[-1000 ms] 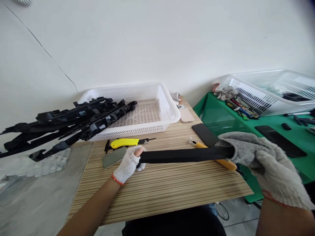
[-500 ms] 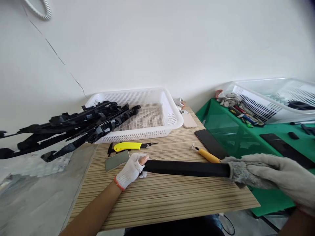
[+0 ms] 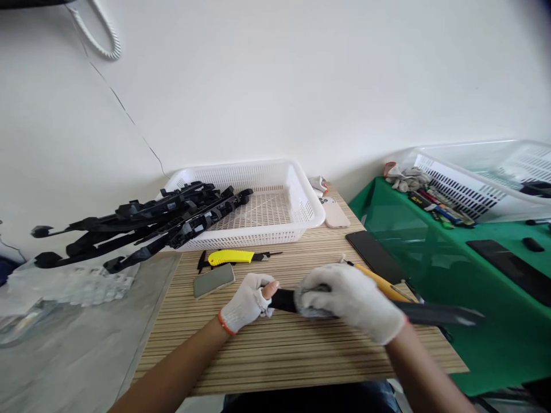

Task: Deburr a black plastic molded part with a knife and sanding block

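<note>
My left hand (image 3: 247,303), in a white work glove with the thumb tip bare, is closed on the left end of a long black plastic strip (image 3: 434,313). My right hand (image 3: 357,299), also gloved, presses a grey fuzzy rag (image 3: 302,302) around the strip, close to the left hand. To the right of that hand, the strip's far end sticks out past the table edge, smeared by motion. Behind the hands lie a yellow utility knife (image 3: 231,257), a grey-green block (image 3: 214,280) and a tool with an orange-yellow handle (image 3: 385,283).
A white plastic basket (image 3: 313,215) holds several black plastic parts (image 3: 185,215) overhanging its left side. Two phones, one pale (image 3: 336,213) and one dark (image 3: 374,255), lie at the right. A green-covered table (image 3: 408,246) carries pens, gloves and another basket (image 3: 473,192).
My right hand and the rag have slid left along the strip, from its right part to near my left hand. The left hand keeps its hold. The view has shifted slightly.
</note>
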{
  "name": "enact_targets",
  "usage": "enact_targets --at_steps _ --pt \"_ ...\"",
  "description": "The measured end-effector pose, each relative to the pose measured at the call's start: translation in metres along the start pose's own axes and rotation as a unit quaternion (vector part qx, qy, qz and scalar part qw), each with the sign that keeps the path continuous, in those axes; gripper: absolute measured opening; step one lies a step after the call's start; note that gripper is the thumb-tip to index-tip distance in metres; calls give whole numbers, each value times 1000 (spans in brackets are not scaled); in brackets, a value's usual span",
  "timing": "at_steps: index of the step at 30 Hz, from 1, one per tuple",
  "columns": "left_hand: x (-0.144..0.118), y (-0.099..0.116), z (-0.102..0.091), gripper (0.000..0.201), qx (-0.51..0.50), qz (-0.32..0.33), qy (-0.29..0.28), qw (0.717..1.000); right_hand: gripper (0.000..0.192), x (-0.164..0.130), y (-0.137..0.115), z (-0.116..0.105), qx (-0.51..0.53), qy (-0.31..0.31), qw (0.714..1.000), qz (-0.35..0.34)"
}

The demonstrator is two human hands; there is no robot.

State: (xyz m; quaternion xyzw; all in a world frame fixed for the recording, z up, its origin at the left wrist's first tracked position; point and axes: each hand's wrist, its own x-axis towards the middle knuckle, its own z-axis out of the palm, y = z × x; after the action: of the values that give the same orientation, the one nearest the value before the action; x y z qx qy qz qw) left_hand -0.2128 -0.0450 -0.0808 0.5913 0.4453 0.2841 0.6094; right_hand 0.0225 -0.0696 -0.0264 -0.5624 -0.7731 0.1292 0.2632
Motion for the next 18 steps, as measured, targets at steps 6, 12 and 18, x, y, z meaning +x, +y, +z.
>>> enact_targets --at_steps 6,12,18 --pt "4 -11 -1 61 -118 21 100 988 19 14 -71 47 -96 24 993 -57" --pt "9 -7 2 58 -206 42 213 954 15 23 -81 62 -67 127 986 -84" --pt "2 -2 0 66 -103 38 160 981 14 6 -52 59 -46 288 955 -62"
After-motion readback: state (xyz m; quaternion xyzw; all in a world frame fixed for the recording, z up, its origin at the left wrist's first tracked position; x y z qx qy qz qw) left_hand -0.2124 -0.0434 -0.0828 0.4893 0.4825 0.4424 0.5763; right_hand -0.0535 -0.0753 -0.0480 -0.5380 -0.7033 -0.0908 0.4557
